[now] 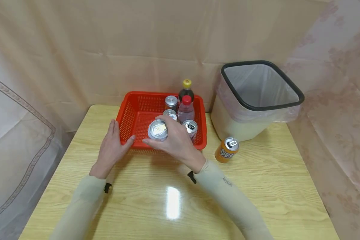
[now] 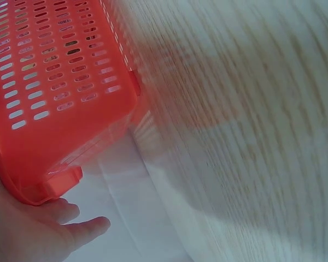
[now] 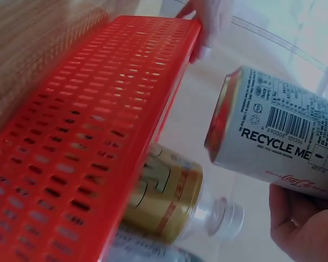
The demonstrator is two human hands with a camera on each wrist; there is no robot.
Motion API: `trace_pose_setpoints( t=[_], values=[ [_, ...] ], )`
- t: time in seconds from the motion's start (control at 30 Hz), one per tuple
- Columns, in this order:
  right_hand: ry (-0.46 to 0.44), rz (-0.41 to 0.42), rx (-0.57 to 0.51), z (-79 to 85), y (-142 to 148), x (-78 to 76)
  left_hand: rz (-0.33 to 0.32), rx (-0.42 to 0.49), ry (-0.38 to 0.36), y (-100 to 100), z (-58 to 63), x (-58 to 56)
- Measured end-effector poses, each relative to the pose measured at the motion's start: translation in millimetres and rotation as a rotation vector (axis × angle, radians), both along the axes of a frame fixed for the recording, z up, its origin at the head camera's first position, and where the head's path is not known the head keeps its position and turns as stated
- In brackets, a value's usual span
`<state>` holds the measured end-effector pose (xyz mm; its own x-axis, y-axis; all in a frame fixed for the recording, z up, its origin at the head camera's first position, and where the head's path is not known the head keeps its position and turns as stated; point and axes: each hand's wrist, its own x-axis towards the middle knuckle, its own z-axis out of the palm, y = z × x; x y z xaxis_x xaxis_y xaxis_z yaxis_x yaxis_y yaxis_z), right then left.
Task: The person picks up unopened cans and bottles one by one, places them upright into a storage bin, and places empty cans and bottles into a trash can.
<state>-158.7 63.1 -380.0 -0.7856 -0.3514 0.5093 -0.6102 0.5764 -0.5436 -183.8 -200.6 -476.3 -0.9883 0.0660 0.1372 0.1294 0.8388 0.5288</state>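
My right hand [image 1: 180, 141] grips a white Coca-Cola can [image 1: 158, 130] by its side, with its silver top facing up. In the head view the can overlaps the front of a red plastic basket [image 1: 135, 121]; its recycling print shows in the right wrist view. My left hand [image 1: 111, 150] is at the basket's front left corner, fingers straight along the side and thumb reaching over the rim. Inside, on the right, stand a dark can [image 1: 171, 102], a partly hidden can [image 1: 169, 114], a can with a pinkish label [image 1: 190, 128], a red-capped bottle [image 1: 186, 110] and a yellow-capped dark bottle [image 1: 186, 91].
An orange can [image 1: 227, 150] stands on the wooden table [image 1: 132, 206], right of the basket. Behind it is a cream bin [image 1: 234, 120] with a black rim and a clear liner. Beige curtain cloth [image 1: 156, 43] hangs along the back.
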Motion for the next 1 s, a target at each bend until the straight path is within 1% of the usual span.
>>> trace_pose_setpoints(
  t=[0.07,0.17,0.37,0.5,0.6,0.7,0.83,1.0],
  values=[
    [0.009,-0.024,0.039,2.4,-9,-5.6,0.003,-0.002,-0.002,0,0.5,0.2],
    [0.007,-0.030,0.089,7.6,-20,-14.5,0.008,-0.006,0.006,0,0.8,0.2],
    [-0.022,0.011,0.180,18.5,-39,-32.7,0.007,-0.009,0.026,-1,0.3,-0.6],
    [-0.053,0.044,0.252,18.8,-51,-43.6,0.004,-0.007,0.038,-1,-0.8,-0.9],
    [-0.074,0.066,0.312,15.6,-59,-50.0,-0.001,-0.006,0.050,-1,-1.6,-1.0],
    [-0.057,0.062,0.370,9.3,-64,-55.1,-0.003,-0.003,0.058,-1,-2.1,-1.1],
    [-0.014,0.022,0.433,-2.0,-68,-59.9,-0.004,0.000,0.071,0,-2.2,-1.4],
    [-0.010,-0.023,0.474,-17.6,-70,-63.3,-0.005,-0.001,0.056,1,-0.7,-0.3]
  ],
)
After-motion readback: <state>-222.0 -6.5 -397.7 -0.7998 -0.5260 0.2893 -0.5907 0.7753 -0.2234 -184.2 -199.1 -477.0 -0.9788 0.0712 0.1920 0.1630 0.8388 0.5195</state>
